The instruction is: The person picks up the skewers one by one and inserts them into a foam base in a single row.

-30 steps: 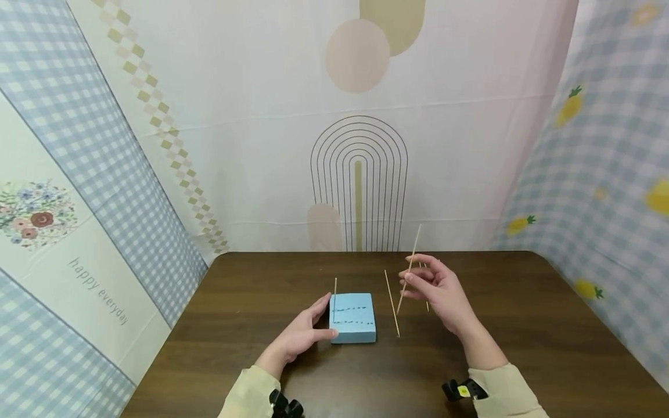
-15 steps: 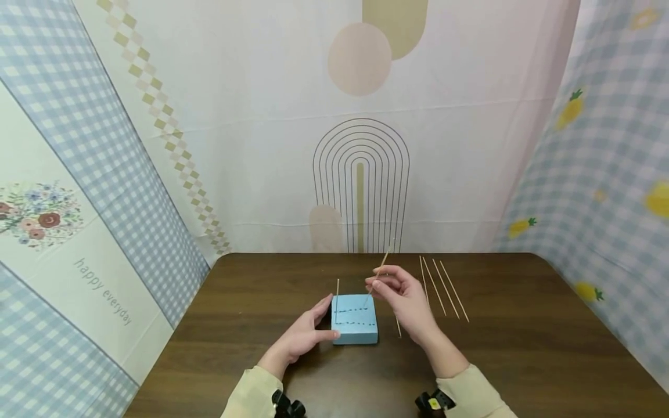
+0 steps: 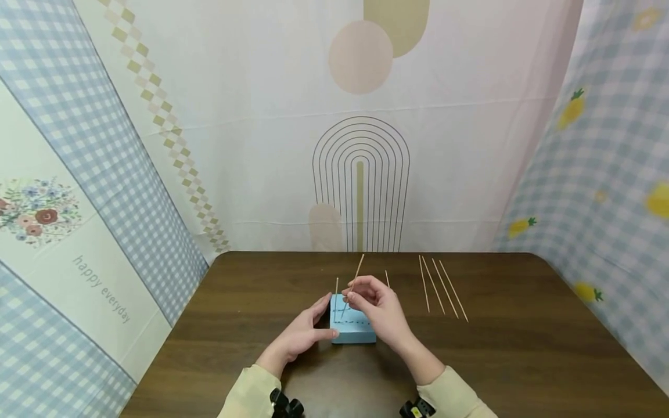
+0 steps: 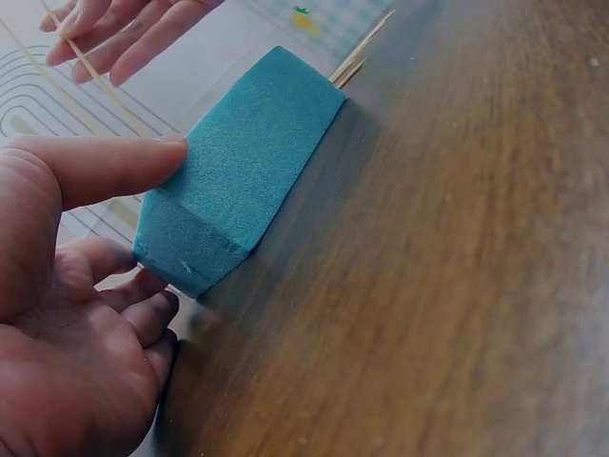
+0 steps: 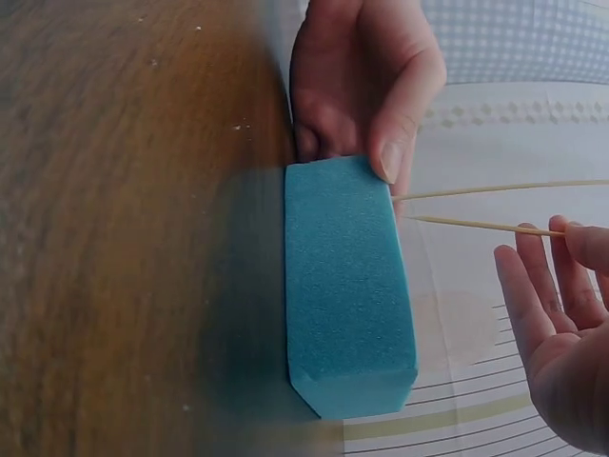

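A blue foam block point(image 3: 353, 337) with rows of dark marks on its top lies on the table. My left hand point(image 3: 302, 335) holds it at the left, thumb against the front face and fingers along the side. One thin bamboo skewer point(image 3: 337, 287) stands upright in the block's left part. My right hand point(image 3: 384, 312) pinches another skewer point(image 3: 359, 267), tilted, over the block. In the right wrist view this skewer's pointed tip point(image 5: 419, 219) is close to the top face, beside the upright one; whether it touches is hard to tell. The right hand hides part of the block.
Several loose skewers point(image 3: 444, 287) lie side by side on the brown wooden table point(image 3: 522, 348), right of the block. Another skewer point(image 3: 387, 278) lies partly hidden behind the right hand. Patterned cloths point(image 3: 261, 174) hang behind and at both sides.
My right hand has moved left with its skewer, from above the table right of the block to over the block's left part. The left hand has kept its hold on the block.
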The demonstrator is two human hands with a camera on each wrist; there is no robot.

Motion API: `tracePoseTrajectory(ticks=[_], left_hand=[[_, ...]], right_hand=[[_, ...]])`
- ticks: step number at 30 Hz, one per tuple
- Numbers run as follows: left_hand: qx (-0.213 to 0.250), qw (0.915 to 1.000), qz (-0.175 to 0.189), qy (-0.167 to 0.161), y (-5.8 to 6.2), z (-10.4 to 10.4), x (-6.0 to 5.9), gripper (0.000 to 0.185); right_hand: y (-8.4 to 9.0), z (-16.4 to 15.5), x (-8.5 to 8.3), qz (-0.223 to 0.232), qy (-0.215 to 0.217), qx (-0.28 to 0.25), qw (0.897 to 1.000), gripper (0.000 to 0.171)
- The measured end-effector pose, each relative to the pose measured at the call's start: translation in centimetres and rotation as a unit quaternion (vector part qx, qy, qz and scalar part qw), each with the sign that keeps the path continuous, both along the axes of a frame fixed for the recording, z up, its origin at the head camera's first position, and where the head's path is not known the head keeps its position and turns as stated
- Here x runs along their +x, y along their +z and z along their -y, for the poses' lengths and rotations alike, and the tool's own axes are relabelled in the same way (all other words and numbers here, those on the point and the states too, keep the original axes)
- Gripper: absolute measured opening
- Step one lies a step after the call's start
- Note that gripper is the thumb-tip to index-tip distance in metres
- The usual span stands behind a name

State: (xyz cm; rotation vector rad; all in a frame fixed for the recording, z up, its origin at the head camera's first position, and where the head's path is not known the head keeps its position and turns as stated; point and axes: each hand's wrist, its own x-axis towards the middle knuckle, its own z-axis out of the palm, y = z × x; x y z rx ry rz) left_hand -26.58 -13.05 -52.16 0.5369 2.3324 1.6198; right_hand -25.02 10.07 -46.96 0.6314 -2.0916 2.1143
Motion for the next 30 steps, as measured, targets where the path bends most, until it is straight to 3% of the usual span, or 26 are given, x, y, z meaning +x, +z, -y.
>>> tracePoseTrajectory(ticks=[18, 30], left_hand=[[0.002, 1.0000, 0.004, -0.006, 0.24, 0.17, -0.02, 0.095], [0.000, 0.9999, 0.010, -0.007, 0.43, 0.15, 0.15, 0.094]], right_hand=[[-0.39, 0.39, 0.01, 0.002, 0.024, 0.039, 0.999, 0.018], [-1.00, 0.44, -0.13, 0.018, 0.033, 0.094, 0.995, 0.013]])
